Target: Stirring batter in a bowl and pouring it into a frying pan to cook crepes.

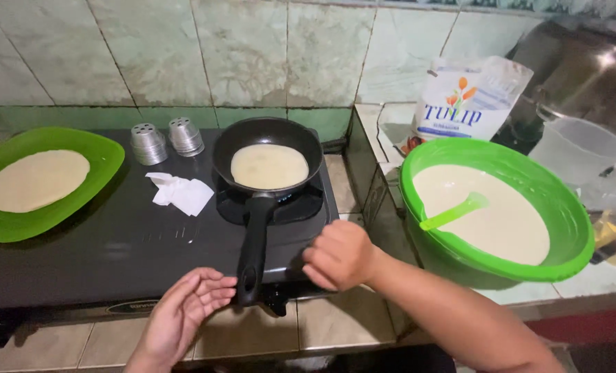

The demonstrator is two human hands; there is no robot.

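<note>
A black frying pan point(267, 141) sits on the right burner of a black stove point(114, 249), with a pale round crepe point(269, 166) in it. Its black handle point(253, 252) points toward me. My left hand point(184, 314) is open, palm up, its fingertips just left of the handle's end. My right hand point(339, 255) is loosely curled with nothing in it, hovering over the stove's front right corner beside the handle.
A green plate point(97, 183) at the left holds a cooked crepe point(35, 181). Two metal molds point(166, 140) and a crumpled white tissue point(181, 193) lie on the stove. At the right stand a green bowl point(563, 228) of batter with a green ladle point(453, 213), a flour bag point(470, 97) and a clear jug point(574, 148).
</note>
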